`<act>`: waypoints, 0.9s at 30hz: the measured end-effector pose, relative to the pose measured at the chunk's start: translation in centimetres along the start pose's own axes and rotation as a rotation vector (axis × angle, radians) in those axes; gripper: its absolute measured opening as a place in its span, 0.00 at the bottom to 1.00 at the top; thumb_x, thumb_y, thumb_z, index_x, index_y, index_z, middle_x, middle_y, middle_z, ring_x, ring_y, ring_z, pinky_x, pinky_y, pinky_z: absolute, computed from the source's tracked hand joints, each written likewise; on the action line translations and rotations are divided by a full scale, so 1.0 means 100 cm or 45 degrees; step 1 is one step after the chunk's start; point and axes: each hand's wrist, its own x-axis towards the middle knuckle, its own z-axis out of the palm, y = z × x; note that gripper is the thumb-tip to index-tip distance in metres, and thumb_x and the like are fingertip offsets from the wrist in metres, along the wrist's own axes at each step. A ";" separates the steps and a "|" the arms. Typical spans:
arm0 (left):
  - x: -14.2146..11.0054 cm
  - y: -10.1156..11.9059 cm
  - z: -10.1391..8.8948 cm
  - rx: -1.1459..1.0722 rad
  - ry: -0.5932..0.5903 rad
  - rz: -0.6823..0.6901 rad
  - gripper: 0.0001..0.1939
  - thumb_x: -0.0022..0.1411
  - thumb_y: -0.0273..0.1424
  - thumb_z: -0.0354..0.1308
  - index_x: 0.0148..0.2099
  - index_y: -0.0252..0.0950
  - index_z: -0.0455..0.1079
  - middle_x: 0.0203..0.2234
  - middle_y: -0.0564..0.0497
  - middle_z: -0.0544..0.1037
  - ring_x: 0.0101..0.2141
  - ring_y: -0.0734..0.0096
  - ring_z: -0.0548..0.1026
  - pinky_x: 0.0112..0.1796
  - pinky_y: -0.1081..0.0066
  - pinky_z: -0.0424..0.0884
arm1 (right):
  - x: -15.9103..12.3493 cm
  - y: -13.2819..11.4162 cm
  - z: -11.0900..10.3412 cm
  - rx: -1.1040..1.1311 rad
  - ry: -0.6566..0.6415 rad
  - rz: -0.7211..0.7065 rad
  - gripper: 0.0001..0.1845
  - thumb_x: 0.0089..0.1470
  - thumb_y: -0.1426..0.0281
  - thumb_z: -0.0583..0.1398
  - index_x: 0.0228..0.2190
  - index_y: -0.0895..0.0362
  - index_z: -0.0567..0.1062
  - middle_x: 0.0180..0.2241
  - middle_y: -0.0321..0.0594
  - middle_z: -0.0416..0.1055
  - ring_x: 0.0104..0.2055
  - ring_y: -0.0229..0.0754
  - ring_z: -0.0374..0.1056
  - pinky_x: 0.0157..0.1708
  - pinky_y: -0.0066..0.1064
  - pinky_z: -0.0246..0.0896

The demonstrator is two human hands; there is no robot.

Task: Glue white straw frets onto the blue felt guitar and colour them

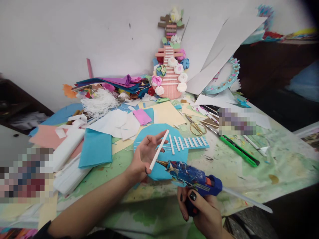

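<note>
My left hand [144, 157] pinches a thin white strip [159, 152], tilted, over a blue paper guitar [154, 171]. White crossbars and thin strings run along the guitar's body and neck, which points right. My right hand [203, 210] grips the handle of a blue hot glue gun [193, 177], whose front is wrapped in tattered material. Its metal nozzle meets or nearly meets the lower part of the strip; I cannot tell whether they touch. A clear glue stick [249, 198] sticks out of the gun's back end.
A decorated pink guitar [170, 73] leans on the wall. Gold scissors [195, 126] and a green utility knife [239, 150] lie to the right. White string [99, 102], folded blue paper [96, 148] and white rolls [67, 149] crowd the left. A flowered wreath [234, 74] stands behind.
</note>
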 end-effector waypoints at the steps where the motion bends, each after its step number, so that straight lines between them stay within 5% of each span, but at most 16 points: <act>1: 0.000 0.000 0.000 -0.004 0.002 -0.003 0.38 0.23 0.44 0.79 0.36 0.38 0.65 0.56 0.45 0.69 0.48 0.62 0.69 0.40 0.72 0.66 | -0.001 0.000 0.000 0.004 -0.007 0.010 0.19 0.52 0.56 0.64 0.25 0.60 0.74 0.15 0.35 0.65 0.14 0.31 0.55 0.17 0.26 0.42; 20: 0.000 0.001 0.001 0.054 0.030 0.002 0.39 0.22 0.47 0.78 0.35 0.39 0.63 0.56 0.43 0.68 0.49 0.57 0.68 0.39 0.68 0.65 | 0.003 0.003 0.003 0.043 0.031 -0.037 0.20 0.51 0.55 0.63 0.23 0.59 0.72 0.16 0.35 0.64 0.13 0.31 0.54 0.14 0.25 0.40; 27: 0.002 -0.006 -0.006 0.036 0.021 0.033 0.40 0.21 0.47 0.78 0.36 0.39 0.63 0.58 0.41 0.67 0.50 0.55 0.69 0.40 0.67 0.66 | -0.003 -0.009 0.005 -0.051 -0.021 0.123 0.22 0.48 0.52 0.65 0.24 0.60 0.73 0.15 0.35 0.64 0.15 0.31 0.55 0.18 0.27 0.40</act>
